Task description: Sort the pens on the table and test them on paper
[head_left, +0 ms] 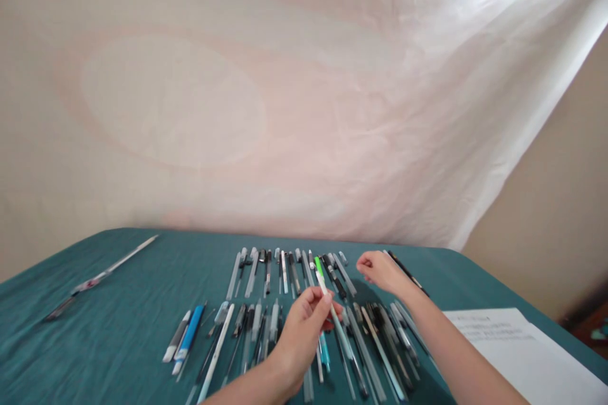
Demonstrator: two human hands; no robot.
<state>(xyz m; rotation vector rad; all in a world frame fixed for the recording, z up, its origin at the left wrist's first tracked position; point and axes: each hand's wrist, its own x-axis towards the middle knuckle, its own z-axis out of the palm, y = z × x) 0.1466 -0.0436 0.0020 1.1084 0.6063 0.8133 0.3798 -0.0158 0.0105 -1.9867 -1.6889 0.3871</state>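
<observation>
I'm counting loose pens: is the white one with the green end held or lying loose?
Held: the left hand grips the white pen partway along, its green end pointing forward.

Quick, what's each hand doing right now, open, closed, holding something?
Left hand: closed, holding a green-and-white pen.
Right hand: loosely curled closed, nothing visible in it.

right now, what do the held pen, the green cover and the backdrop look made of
Pen: probably smooth plastic, by its even pale barrel. Cover: likely matte fabric, showing no gloss. Backdrop: apparently thin fabric, soft sheen, hanging in wrinkles.
</observation>
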